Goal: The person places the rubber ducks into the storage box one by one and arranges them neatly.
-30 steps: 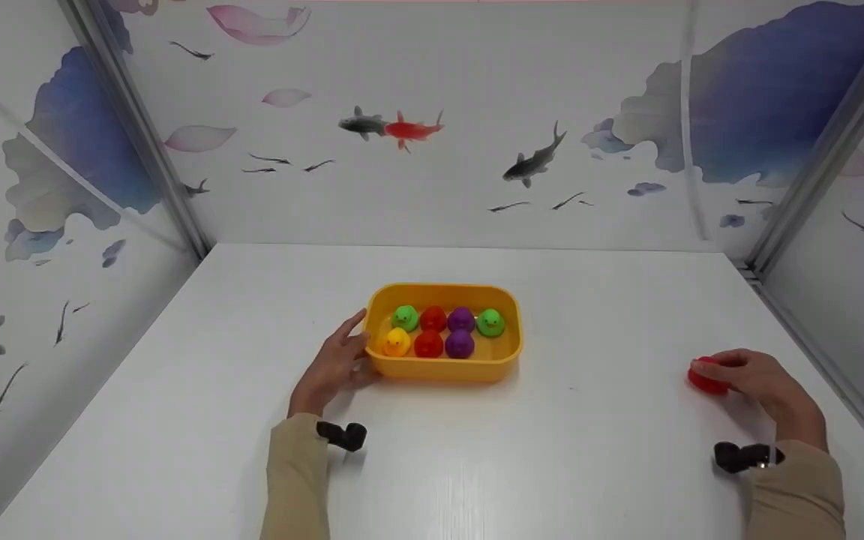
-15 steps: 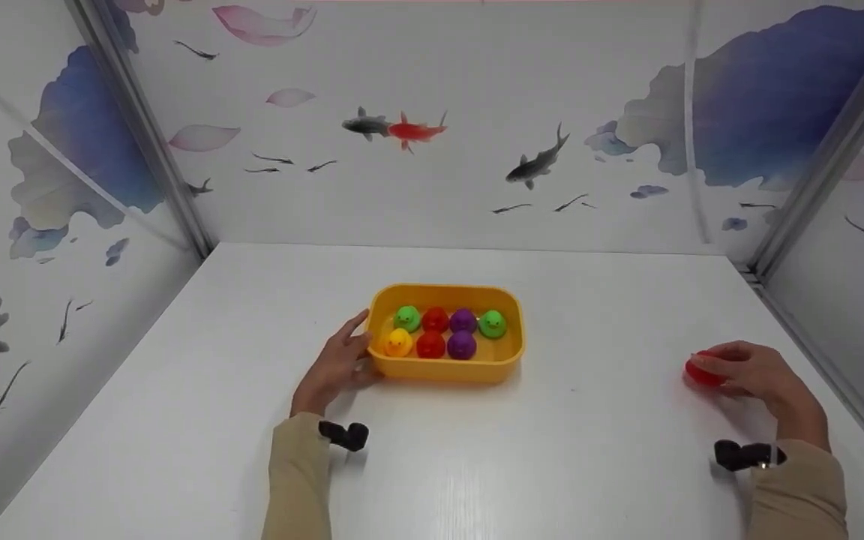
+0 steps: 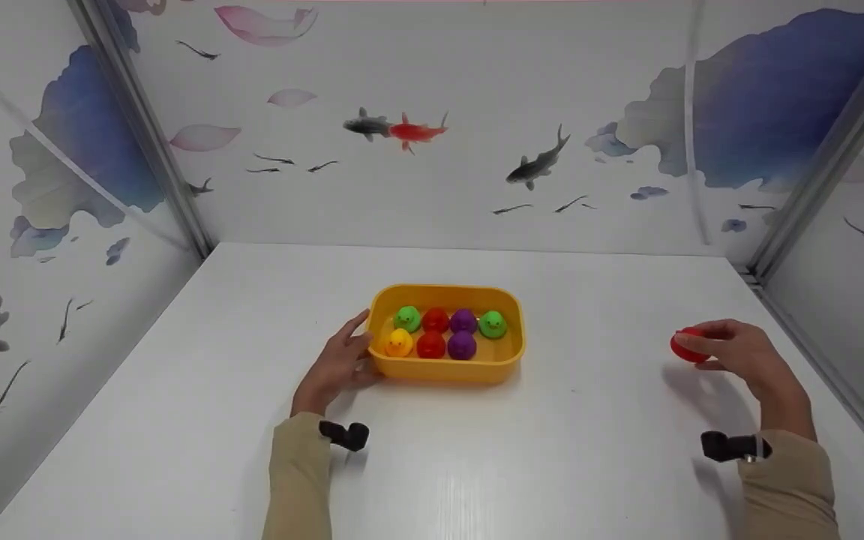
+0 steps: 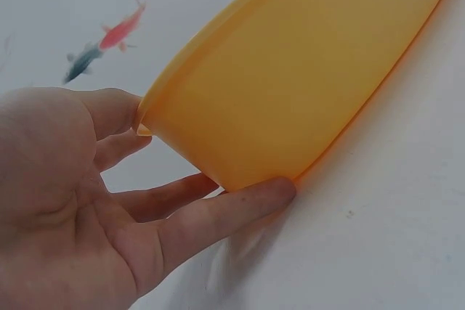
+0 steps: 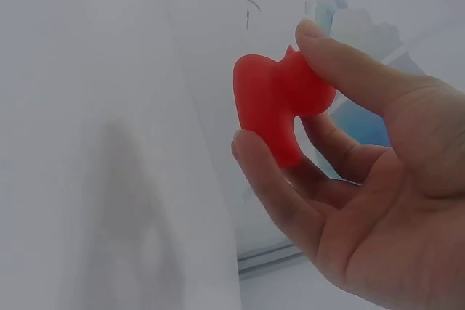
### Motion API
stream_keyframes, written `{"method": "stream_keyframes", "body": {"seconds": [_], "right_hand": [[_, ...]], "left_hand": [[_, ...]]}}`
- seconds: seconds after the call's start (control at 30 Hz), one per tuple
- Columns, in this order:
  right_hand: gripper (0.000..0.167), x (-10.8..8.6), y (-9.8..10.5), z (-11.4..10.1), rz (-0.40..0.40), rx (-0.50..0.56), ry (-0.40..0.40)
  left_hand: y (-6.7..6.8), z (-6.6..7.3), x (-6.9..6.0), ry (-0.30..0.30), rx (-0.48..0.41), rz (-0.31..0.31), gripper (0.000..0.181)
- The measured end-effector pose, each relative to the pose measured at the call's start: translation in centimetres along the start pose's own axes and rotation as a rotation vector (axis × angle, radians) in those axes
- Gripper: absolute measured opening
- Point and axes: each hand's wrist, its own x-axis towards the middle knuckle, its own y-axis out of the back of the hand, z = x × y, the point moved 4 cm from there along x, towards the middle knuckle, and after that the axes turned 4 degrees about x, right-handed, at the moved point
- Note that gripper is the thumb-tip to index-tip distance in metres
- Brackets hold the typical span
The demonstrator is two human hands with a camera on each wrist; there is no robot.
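On the table stands a yellow plastic basket (image 3: 443, 369) holding several small rubber ducks in two rows: green ducks (image 3: 492, 325), red ducks (image 3: 431, 345), purple ducks (image 3: 462, 346) and a yellow duck (image 3: 398, 343). My left hand (image 3: 333, 371) touches the basket's left end with fairly straight fingers; in the left wrist view one fingertip meets the rim and the thumb (image 4: 225, 219) lies along the bottom edge. Off to the right, my right hand (image 3: 748, 358) pinches a red rubber duck (image 5: 272, 99) between thumb and fingers, raised above the tabletop.
The white table (image 3: 589, 450) is closed in by printed panels at the back (image 3: 439, 195) and both sides. Metal posts (image 3: 814, 150) stand at the back corners. Black wrist cameras (image 3: 732, 446) sit by both sleeves.
The right hand has lifted the red duck off the table and shifted slightly left and away from me. The left hand and the basket stay in place.
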Motion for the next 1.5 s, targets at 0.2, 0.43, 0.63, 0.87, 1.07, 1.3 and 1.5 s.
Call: {"method": "stream_keyframes", "body": {"seconds": [0.2,0.43,0.63,0.87,1.07,1.3,1.5], "right_hand": [[0.073,-0.2,-0.7,-1.7,0.020,-0.029,0.014],[0.068,-0.1,-1.8,-3.3,0.034,-0.007,0.061],[0.073,0.2,-3.3,-4.3,0.040,0.020,0.039],[0.071,0.5,-5.1,-5.4,0.011,0.037,0.062],[0.070,0.6,-6.3,-6.3,-0.028,0.060,0.106],[0.066,1.0,-7.7,-6.8,-0.084,0.156,0.170],[0.063,0.9,-8.8,-7.6,-0.097,0.136,0.156]], "left_hand": [[0.0,0.1,0.0,-0.011,0.007,0.003,0.053],[-0.1,0.1,-0.1,-0.004,0.014,-0.002,0.054],[-0.1,0.1,-0.1,-0.003,0.016,-0.002,0.055],[-0.1,0.2,-0.3,0.001,0.025,0.001,0.055],[0.0,0.0,0.0,-0.003,0.015,-0.001,0.054],[-0.2,0.0,0.1,0.019,0.022,0.008,0.054],[-0.1,0.1,0.1,0.017,0.037,0.010,0.054]]}}
